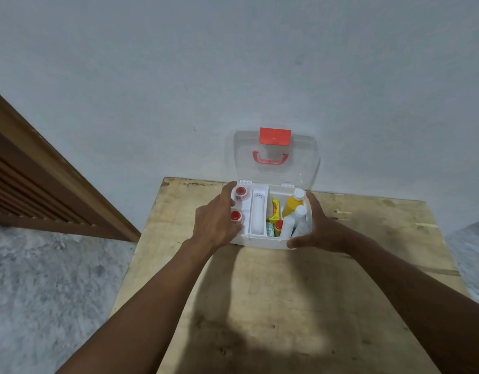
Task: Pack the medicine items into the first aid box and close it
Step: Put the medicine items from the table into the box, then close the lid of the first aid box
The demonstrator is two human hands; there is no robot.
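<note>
The first aid box [262, 240] sits at the far edge of the wooden desk [260, 306], against the wall [233, 63]. Its clear lid [303, 163] stands open and leans back on that wall, with the red latch [274, 136] at the top and the red handle [270, 157] just below it.

The box looks fully loaded. On the left are two red-capped jars [241, 193] in small compartments and a white roll [258, 211] in a long slot. On the right are a yellow carton [274, 211], a yellow bottle [292, 205] and white bottles [297, 215], standing close together. No loose medicine shows on the desk.

The left hand [215, 222] grips the left side of the box, its fingers curled over the rim beside the jars. The right hand [320, 228] clasps the right side, fingers along the wall and thumb at the near right corner.

Packing seems done, and this looks like steadying or squaring up the box before closing. The next move calls for one hand to leave the box, reach to the far side and swing the lid forward and down, then press the latch home at the near wall. The tall white-capped bottles may foul the lid, so they may need pushing down or tilting first.

A louvred wooden panel [30, 179] and speckled floor [44, 279] lie to the left.
</note>
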